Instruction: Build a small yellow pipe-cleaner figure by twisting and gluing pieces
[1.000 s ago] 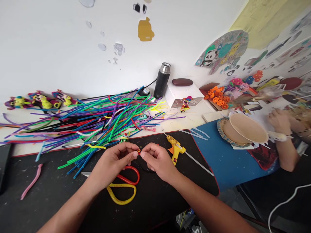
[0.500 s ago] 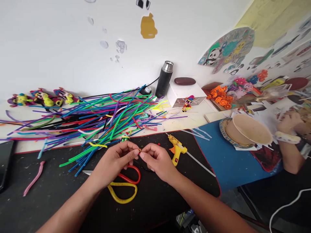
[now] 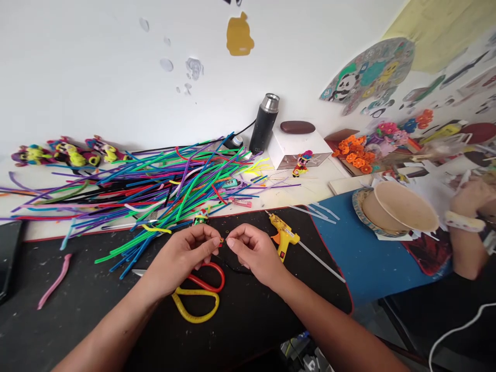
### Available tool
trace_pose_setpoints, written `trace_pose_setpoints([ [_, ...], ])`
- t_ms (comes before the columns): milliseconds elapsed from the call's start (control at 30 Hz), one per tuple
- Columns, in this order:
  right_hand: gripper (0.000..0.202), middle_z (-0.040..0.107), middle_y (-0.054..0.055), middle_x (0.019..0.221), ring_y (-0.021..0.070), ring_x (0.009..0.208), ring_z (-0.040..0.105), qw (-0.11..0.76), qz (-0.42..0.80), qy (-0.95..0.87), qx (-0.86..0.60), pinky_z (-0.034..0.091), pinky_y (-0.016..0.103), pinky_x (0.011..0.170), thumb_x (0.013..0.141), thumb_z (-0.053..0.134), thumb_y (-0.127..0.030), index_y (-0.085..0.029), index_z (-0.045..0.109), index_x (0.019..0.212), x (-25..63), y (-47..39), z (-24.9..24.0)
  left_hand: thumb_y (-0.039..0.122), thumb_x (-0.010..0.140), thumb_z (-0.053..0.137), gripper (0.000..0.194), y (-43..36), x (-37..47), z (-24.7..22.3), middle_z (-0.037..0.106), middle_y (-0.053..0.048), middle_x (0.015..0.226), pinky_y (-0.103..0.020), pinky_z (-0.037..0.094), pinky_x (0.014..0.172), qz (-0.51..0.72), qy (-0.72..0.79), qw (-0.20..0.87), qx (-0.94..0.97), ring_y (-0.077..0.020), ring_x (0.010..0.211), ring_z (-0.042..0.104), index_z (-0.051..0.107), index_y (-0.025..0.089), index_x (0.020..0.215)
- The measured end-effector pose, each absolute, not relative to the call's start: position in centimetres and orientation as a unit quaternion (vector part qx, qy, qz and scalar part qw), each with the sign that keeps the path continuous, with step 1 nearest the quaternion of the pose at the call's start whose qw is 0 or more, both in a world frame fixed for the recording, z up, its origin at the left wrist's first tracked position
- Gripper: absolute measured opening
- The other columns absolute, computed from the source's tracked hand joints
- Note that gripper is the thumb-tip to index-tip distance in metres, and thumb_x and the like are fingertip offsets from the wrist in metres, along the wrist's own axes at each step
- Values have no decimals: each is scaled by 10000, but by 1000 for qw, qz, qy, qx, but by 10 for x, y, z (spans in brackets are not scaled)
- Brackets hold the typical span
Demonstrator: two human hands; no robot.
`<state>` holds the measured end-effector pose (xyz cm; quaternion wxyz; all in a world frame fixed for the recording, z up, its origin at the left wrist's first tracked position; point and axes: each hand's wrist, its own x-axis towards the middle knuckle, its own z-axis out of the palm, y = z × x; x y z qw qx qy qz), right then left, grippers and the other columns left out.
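Note:
Thumb and fingertips of my left hand (image 3: pixel 194 251) pinch a tiny red and orange piece (image 3: pixel 221 242) over the black mat (image 3: pixel 248 310). My right hand (image 3: pixel 251 251) is just to the right of it, its thumb pressed to its fingers; whatever they hold is too small to make out. Scissors with red and yellow handles (image 3: pixel 196 306) lie partly beneath my left hand and wrist. To the right of my right hand rests a yellow glue gun (image 3: pixel 284 236) with a clear glue stick. A small green and red figure (image 3: pixel 200 217) is behind my left hand.
Many coloured pipe cleaners (image 3: pixel 155 191) spread across the back. Beyond stand a black thermos (image 3: pixel 264 124) and a white box (image 3: pixel 294 147). At right are a bowl (image 3: pixel 405 206) and another person's arm (image 3: pixel 467 248). A pink strip (image 3: pixel 56 284) lies left, beside a dark device (image 3: pixel 10 258).
My right hand's fingertips have moved slightly right, away from the left ones, opening a small gap. The small piece stays at my left fingertips. The camera view has shifted slightly.

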<state>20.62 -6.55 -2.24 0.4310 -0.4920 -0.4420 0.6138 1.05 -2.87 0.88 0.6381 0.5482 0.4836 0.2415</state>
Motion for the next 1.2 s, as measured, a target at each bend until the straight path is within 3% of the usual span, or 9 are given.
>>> trace_pose_setpoints([
  [567, 256, 464, -77, 600, 87, 480, 380, 423, 619, -449, -486, 280, 228, 453, 910, 722, -447, -204, 644, 898, 205, -68, -23, 528, 892, 701, 330, -30, 10, 6, 675, -10, 740, -211, 406, 524, 221, 464, 634, 579, -126, 598, 537, 702, 199, 868],
  [1033, 127, 472, -82, 605, 90, 519, 403, 398, 608, -471, -500, 314, 224, 497, 901, 671, -296, -200, 605, 851, 203, -69, -22, 489, 900, 706, 292, -30, 10, 4, 649, 15, 733, -207, 409, 539, 215, 461, 637, 579, -116, 605, 526, 698, 197, 877],
  [1200, 153, 443, -93, 581, 87, 475, 380, 415, 613, -457, -492, 299, 227, 471, 921, 669, -337, -208, 604, 872, 202, -68, -23, 491, 912, 700, 289, -31, 9, 1, 656, 14, 743, -211, 427, 559, 217, 460, 637, 579, -121, 622, 543, 693, 204, 879],
])
